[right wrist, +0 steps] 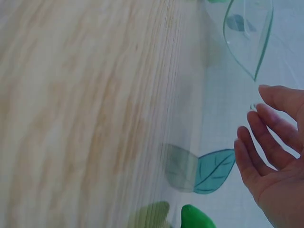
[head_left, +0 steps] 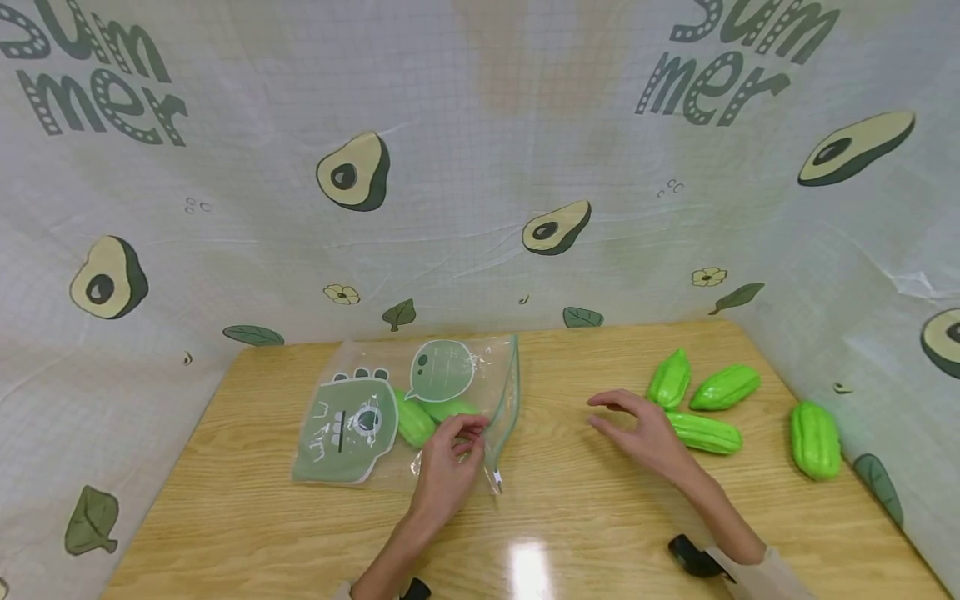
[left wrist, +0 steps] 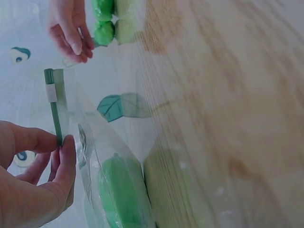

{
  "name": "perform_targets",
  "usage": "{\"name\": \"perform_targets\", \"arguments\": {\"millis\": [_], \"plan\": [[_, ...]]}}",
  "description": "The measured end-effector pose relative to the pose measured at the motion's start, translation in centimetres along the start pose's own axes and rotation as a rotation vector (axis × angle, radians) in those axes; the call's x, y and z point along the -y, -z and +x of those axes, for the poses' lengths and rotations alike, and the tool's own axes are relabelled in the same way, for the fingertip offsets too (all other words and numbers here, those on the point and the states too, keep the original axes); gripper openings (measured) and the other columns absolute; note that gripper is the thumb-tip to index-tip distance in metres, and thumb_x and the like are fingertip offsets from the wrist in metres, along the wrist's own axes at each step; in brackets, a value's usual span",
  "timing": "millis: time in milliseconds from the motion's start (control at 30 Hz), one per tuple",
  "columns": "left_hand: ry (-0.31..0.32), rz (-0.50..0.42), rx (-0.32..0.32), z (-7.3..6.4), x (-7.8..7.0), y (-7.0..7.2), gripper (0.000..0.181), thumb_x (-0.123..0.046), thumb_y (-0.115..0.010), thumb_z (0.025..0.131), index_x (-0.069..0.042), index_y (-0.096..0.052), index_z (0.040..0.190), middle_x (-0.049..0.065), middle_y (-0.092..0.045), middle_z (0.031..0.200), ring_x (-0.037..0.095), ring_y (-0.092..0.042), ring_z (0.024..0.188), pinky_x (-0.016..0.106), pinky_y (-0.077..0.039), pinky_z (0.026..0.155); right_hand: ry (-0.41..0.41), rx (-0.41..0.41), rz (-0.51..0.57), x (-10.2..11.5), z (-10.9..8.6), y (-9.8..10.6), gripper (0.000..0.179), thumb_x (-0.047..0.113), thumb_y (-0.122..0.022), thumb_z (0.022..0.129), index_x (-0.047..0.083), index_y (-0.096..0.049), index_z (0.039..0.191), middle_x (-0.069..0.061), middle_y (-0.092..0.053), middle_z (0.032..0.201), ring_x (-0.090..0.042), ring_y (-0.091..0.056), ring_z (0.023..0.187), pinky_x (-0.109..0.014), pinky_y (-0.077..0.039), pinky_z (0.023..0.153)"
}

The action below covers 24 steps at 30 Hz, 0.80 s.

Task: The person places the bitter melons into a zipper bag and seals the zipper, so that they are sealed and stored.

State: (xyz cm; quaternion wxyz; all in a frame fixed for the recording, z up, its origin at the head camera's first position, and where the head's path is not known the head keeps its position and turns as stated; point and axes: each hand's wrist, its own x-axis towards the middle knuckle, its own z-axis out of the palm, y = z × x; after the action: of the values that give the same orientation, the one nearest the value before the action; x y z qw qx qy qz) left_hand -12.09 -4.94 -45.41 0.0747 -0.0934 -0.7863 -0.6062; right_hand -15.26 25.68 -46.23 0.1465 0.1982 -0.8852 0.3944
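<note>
A clear zip bag (head_left: 341, 462) with a green cartoon print lies on the table, its mouth toward the right. Inside it, partly behind the print, are green ridged fruit-like pieces (head_left: 412, 422). My left hand (head_left: 447, 475) pinches the bag's green zip edge (left wrist: 56, 118) between thumb and fingers; a white slider sits farther along that edge. To the right of the bag, my right hand (head_left: 648, 437) hovers with fingers parted and nothing between them. Just beyond it, a ridged green piece (head_left: 705, 433) lies with two others (head_left: 725, 387), (head_left: 670, 379), partly hidden by the hand.
Another green ridged piece (head_left: 815, 440) lies by the table's right edge. The wooden table (head_left: 570, 533) meets a hanging white cloth (head_left: 465, 275) printed with avocados and leaves at the back and sides.
</note>
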Motion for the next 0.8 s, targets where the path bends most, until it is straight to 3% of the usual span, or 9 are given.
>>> {"name": "perform_targets", "arguments": {"millis": [300,600,800], "plan": [[-0.001,-0.009,0.002,0.0,-0.1,0.0,0.026,0.013,-0.063,0.09,0.0,-0.071,0.111,0.01,-0.067,0.108,0.026,-0.065,0.099,0.028,-0.06,0.086,-0.044,-0.028,-0.012,-0.3,-0.7,1.5,0.024,0.008,-0.077,0.092,0.004,-0.073,0.115,-0.006,-0.073,0.114,-0.03,-0.066,0.108,-0.007,-0.042,0.094],[0.006,-0.014,0.005,0.0,-0.1,0.1,0.026,0.013,-0.063,0.09,0.001,-0.07,0.111,0.01,-0.067,0.108,0.026,-0.065,0.1,0.027,-0.06,0.086,-0.054,-0.07,-0.06,-0.8,-1.3,2.7,0.025,0.008,-0.079,0.09,0.006,-0.074,0.115,-0.006,-0.074,0.113,-0.027,-0.066,0.104,-0.017,-0.049,0.088],[0.014,-0.014,0.008,0.1,0.0,0.0,0.026,0.013,-0.063,0.09,0.0,-0.071,0.111,0.01,-0.067,0.107,0.026,-0.065,0.099,0.027,-0.06,0.086,-0.057,-0.097,-0.078,-1.6,-1.8,3.5,0.026,0.007,-0.08,0.089,0.007,-0.074,0.114,-0.006,-0.074,0.111,-0.014,-0.064,0.103,-0.017,-0.049,0.085]]}}
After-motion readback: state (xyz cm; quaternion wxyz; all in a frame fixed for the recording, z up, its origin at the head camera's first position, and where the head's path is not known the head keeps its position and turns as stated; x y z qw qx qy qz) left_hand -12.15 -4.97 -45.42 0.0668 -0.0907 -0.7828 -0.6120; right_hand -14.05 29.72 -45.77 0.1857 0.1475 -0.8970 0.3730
